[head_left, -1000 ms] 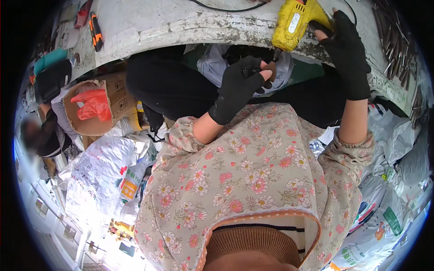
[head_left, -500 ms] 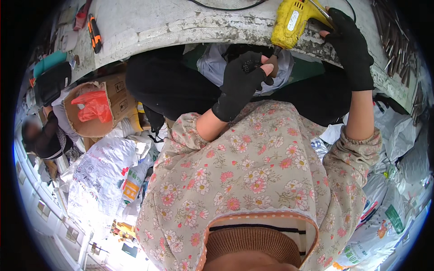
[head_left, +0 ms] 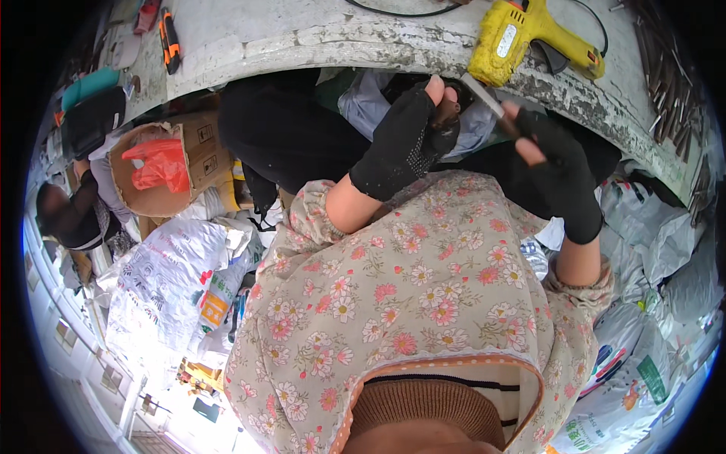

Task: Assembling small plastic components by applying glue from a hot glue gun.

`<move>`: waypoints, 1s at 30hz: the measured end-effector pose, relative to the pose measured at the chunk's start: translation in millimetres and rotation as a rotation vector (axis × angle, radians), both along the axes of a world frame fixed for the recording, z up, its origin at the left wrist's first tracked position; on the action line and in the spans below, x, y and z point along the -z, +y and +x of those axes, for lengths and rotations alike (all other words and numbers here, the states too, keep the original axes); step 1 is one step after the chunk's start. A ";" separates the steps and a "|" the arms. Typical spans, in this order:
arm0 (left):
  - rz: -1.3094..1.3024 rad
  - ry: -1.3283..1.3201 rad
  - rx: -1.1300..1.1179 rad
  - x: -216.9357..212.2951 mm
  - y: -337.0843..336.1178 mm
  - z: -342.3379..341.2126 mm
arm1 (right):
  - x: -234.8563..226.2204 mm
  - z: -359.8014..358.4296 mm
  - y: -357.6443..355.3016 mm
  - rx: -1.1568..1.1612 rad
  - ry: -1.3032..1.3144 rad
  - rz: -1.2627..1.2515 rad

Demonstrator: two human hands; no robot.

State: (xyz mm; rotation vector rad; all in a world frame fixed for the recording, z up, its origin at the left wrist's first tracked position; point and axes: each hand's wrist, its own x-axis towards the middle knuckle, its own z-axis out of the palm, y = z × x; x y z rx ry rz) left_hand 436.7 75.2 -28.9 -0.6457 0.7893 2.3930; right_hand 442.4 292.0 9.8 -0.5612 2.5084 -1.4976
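Note:
My left hand point(head_left: 404, 140), in a black fingerless glove, is closed around a dark brown piece point(head_left: 446, 117) in front of the table edge. The fingers cover much of it, so its kind is unclear. In my right hand point(head_left: 556, 163), gloved the same way and a little blurred, is a narrow flat-bladed knife point(head_left: 484, 94). Its pale blade points up and left toward the table edge, apart from the brown piece. Just beyond both hands, a yellow glue gun point(head_left: 495, 45) lies on the worn table point(head_left: 318, 49), its handle to the right.
An orange and black utility knife point(head_left: 169, 41) lies at the table's left. Many thin dark sticks point(head_left: 665, 83) are piled at the right. Left of me stands a cardboard box point(head_left: 204, 155) with a red plastic bag point(head_left: 161, 166). White sacks point(head_left: 162, 280) lie around; another person point(head_left: 76, 212) sits far left.
My right hand has come down and left from beside the glue gun's handle, bringing the knife near my left hand. The brown piece has moved away from the gun's nozzle and turned.

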 end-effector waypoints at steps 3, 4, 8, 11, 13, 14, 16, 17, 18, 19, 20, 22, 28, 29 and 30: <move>0.161 0.009 0.094 1.7 -1.5 -3.0 | -21.6 16.4 2.3 0.001 -0.443 -0.093; 0.155 -0.013 0.083 1.1 -1.3 -2.7 | -25.0 17.9 1.7 -0.003 -0.353 -0.090; 0.080 -0.107 0.049 -7.9 1.8 -0.1 | -34.5 15.8 -2.3 -0.028 -0.264 -0.035; -0.066 -0.157 0.053 -15.8 4.0 0.1 | -42.6 13.3 -5.0 -0.039 -0.238 0.058; -0.324 0.037 0.099 -19.6 2.3 0.3 | -50.6 13.8 -5.4 -0.027 -0.274 0.111; -0.503 0.258 0.145 -21.0 -0.4 0.5 | -54.0 14.3 -6.1 -0.061 -0.207 0.181; -0.638 0.462 0.171 -22.1 -1.8 2.0 | -59.5 15.1 -8.5 -0.114 -0.050 0.254; -0.599 0.441 0.152 -22.5 -1.7 3.6 | -61.4 15.5 -10.6 -0.111 -0.034 0.260; -0.560 0.416 0.130 -22.7 -1.4 5.9 | -62.8 16.0 -12.9 -0.113 -0.020 0.265; -0.585 0.462 0.125 -22.4 -0.9 7.3 | -63.2 16.3 -15.8 -0.110 -0.020 0.273; -0.609 0.504 0.121 -21.9 -0.2 9.1 | -62.8 16.6 -18.9 -0.120 0.000 0.279; -0.756 0.642 0.149 -19.1 -0.9 11.0 | -58.7 15.7 -23.9 -0.116 0.034 0.289; -0.730 0.732 0.365 4.4 -15.9 11.4 | -21.8 15.3 -20.6 -0.022 -0.280 0.015; -0.772 0.800 0.400 8.0 -20.6 11.2 | -12.2 17.7 -18.8 -0.022 -0.305 0.021; -0.814 0.869 0.439 10.6 -26.8 9.8 | -0.8 21.3 -18.4 -0.012 -0.333 0.000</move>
